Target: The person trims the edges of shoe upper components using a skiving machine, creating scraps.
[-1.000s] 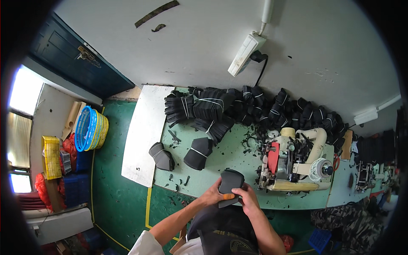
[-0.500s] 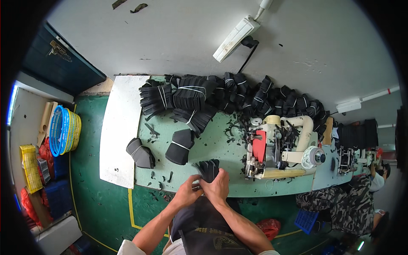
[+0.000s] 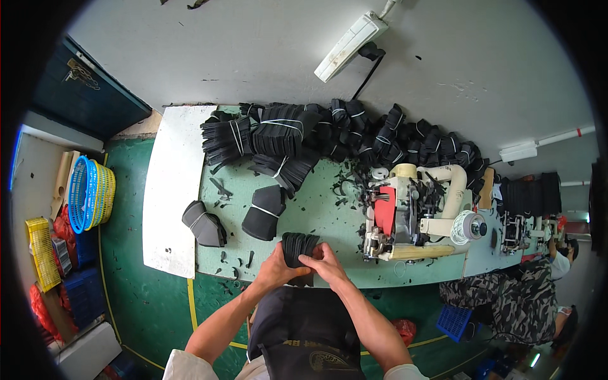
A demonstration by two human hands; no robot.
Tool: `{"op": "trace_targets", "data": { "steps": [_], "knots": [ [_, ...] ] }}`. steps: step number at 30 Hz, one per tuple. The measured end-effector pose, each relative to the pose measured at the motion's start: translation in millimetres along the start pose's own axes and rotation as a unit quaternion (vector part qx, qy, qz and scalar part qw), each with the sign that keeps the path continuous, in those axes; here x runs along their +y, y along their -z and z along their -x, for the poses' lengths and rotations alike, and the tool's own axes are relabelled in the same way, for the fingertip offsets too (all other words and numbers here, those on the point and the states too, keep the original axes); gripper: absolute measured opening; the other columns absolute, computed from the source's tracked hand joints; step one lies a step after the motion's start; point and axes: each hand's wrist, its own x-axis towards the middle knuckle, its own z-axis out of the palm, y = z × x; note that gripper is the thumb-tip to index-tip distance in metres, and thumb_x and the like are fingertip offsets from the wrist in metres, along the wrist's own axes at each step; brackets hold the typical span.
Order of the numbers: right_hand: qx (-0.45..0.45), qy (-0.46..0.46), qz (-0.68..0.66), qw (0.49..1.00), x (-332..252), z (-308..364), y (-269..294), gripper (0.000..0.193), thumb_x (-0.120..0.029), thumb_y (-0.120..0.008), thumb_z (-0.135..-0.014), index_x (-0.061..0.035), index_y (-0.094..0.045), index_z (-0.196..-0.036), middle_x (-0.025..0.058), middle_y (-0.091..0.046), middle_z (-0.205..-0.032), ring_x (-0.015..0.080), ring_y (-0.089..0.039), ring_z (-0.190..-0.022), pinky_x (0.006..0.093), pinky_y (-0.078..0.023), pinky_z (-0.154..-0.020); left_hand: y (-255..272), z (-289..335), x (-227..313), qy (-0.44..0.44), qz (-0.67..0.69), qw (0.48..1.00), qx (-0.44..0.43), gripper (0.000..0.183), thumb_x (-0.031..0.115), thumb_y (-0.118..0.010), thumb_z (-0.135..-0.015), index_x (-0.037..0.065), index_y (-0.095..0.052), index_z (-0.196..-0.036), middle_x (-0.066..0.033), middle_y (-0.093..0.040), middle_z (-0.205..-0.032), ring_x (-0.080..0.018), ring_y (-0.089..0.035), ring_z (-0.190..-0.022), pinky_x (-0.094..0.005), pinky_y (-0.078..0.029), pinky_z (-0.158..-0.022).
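Note:
Between my two hands is a stack of black fabric pieces [image 3: 299,248], held just over the table's front edge. My left hand [image 3: 275,268] grips its left side, the thumb across the near face. From the right, my right hand [image 3: 324,262] closes on the stack, its thumb pressed against the front. Two tied bundles lie on the green tabletop to the left: a black bundle [image 3: 264,213] and a dark grey bundle [image 3: 204,224], each with a pale band round it.
Many banded black bundles [image 3: 278,131] are heaped along the wall. A sewing machine [image 3: 411,215] stands to the right among black scraps. A white board [image 3: 170,190] forms the table's left end. Baskets [image 3: 88,193] sit at far left; another person [image 3: 560,259] works at far right.
The stack has turned from fanned out to squared up and moved slightly left. My hands have shifted to grip it from both sides, farther apart than before.

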Motion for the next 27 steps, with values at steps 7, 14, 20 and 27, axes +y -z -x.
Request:
{"op": "trace_targets", "data": {
  "steps": [7, 14, 20, 27],
  "knots": [
    [-0.04, 0.025, -0.089, 0.995, 11, -4, 8, 0.045, -0.033, -0.081, -0.075, -0.0035, -0.054, -0.097, 0.0024, -0.055, -0.089, 0.0116, -0.053, -0.081, 0.0276, -0.045, -0.074, 0, -2, 0, -0.015, -0.005, 1.0, 0.009, 0.1, 0.059, -0.084, -0.058, -0.001, -0.042, -0.127, -0.0209, -0.06, -0.118, -0.0356, -0.061, -0.108, -0.041, -0.048, -0.091],
    [-0.088, 0.017, -0.094, 0.992, 11, -5, 14, 0.032, -0.023, -0.074, -0.084, -0.0068, -0.052, -0.101, 0.0003, -0.053, -0.094, 0.0101, -0.053, -0.09, 0.0268, -0.046, -0.082, 2, -4, 0, 0.004, -0.019, 1.0, -0.001, 0.1, 0.059, -0.084, -0.058, 0.001, -0.042, -0.127, -0.0198, -0.061, -0.118, -0.0346, -0.062, -0.107, -0.0407, -0.049, -0.09],
    [0.111, 0.22, 0.145, 0.958, 45, -9, 6, 0.032, -0.023, -0.062, -0.092, 0.0024, -0.051, -0.106, 0.0115, -0.059, -0.1, 0.0257, -0.058, -0.093, 0.0357, -0.046, -0.085, 4, -3, 9, 0.034, 0.048, 0.998, 0.018, 0.085, 0.036, -0.086, -0.061, -0.002, -0.047, -0.126, -0.0188, -0.065, -0.109, -0.028, -0.065, -0.101, -0.0362, -0.05, -0.088],
    [0.243, 0.145, 0.257, 0.924, 35, -14, 43, 0.046, -0.008, -0.057, -0.088, -0.0012, -0.044, -0.131, 0.0249, -0.06, -0.101, 0.0455, -0.057, -0.094, 0.0496, -0.046, -0.083, 29, -13, -20, 0.01, 0.08, 0.989, 0.123, 0.063, 0.027, -0.08, -0.067, -0.004, -0.054, -0.115, -0.0199, -0.068, -0.088, -0.0278, -0.068, -0.08, -0.0357, -0.052, -0.073]
  ]
}}
